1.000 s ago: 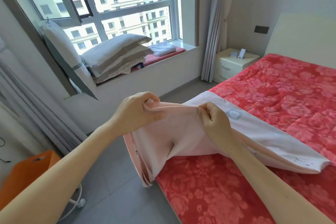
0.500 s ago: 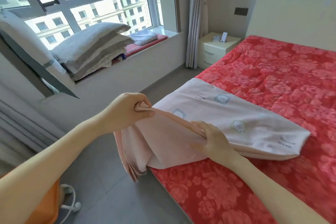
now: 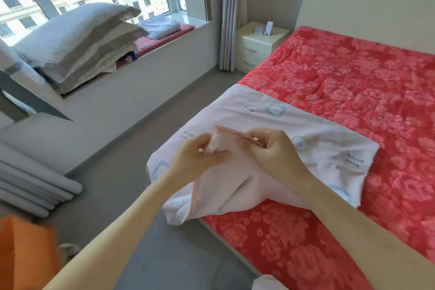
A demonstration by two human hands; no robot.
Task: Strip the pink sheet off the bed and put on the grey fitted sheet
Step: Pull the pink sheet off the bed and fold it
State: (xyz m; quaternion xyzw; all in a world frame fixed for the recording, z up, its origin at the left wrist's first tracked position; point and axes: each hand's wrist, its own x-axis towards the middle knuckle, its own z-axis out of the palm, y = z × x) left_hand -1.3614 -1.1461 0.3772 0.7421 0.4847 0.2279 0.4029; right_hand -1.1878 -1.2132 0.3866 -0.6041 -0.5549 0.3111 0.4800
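Both hands are engaged on the pink sheet (image 3: 329, 146). Left hand (image 3: 197, 160) is closed round a bunched corner, thumb pressed against it. Right hand (image 3: 275, 150) pinches the hem just beside it, fingers curled.

The sheet is already off the mattress. It is folded into a broad band lying across the near side of the bed (image 3: 353, 73), whose red floral top is exposed, and one end droops over the bed edge toward the floor.

Step is judged to be folding up the stripped sheet. Stripping looks done and the refit has not started. Grey fitted sheet cannot be identified with certainty. A grey stack (image 3: 77, 37) and a folded white cloth (image 3: 160, 27) are seen on the window ledge (image 3: 150, 63).

For a clean fold:
- Corners should be matched hem to hem before anything is lifted.
- Tension should be held between the two grips so layers aren't skewed.
- Drooping end should be drawn up onto the bed first, so it isn't dragged on the floor.
- Bundle is best parked off the mattress, so the full surface is left free for the fitted sheet.
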